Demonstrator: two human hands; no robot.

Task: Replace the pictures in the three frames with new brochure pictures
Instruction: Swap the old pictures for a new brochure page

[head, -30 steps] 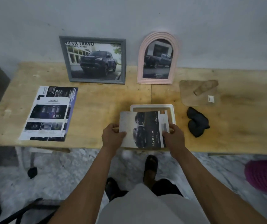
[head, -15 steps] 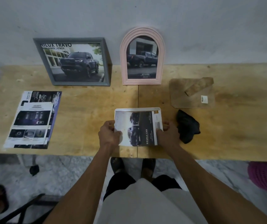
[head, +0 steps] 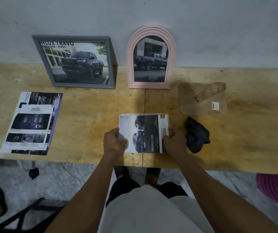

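Plywood worktop (head: 87, 105) spans our view. Grey frame (head: 74, 62) and pink arched frame (head: 151, 57) lean on wall at back, each showing dark pickup. Loose brochure pages (head: 32, 121) lie at left. Near front edge, brochure picture (head: 143, 132) lies over white frame (head: 144, 114), only thin white rim visible. Our left hand (head: 114, 142) and right hand (head: 174, 142) grip picture's side edges, fingers clamped. Black cloth (head: 197, 134) just right; brown backing board (head: 202, 99) behind it.
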